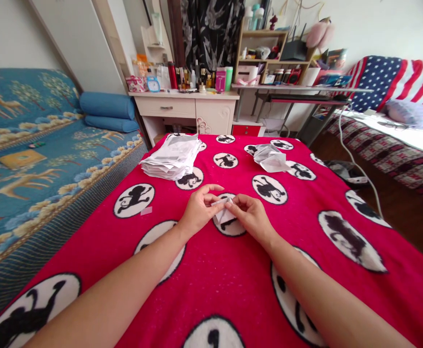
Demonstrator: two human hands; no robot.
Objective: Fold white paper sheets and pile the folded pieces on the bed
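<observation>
Between my two hands is a small folded piece of white paper (223,215), just above a red cloth (211,270) printed with white circles and black figures. My left hand (201,205) pinches the paper's left side with thumb and fingers, the index finger stretched out above. From the right, my right hand (250,212) grips its upper corner between thumb and fingertips. The fingers cover part of the paper, so its full shape is hidden.
A stack of printed paper sheets (173,157) lies at the table's far left. Folded paper pieces (271,158) sit at the far right. A small pale scrap (146,210) rests left of my hands. A blue-covered sofa (51,145) flanks the table's left side.
</observation>
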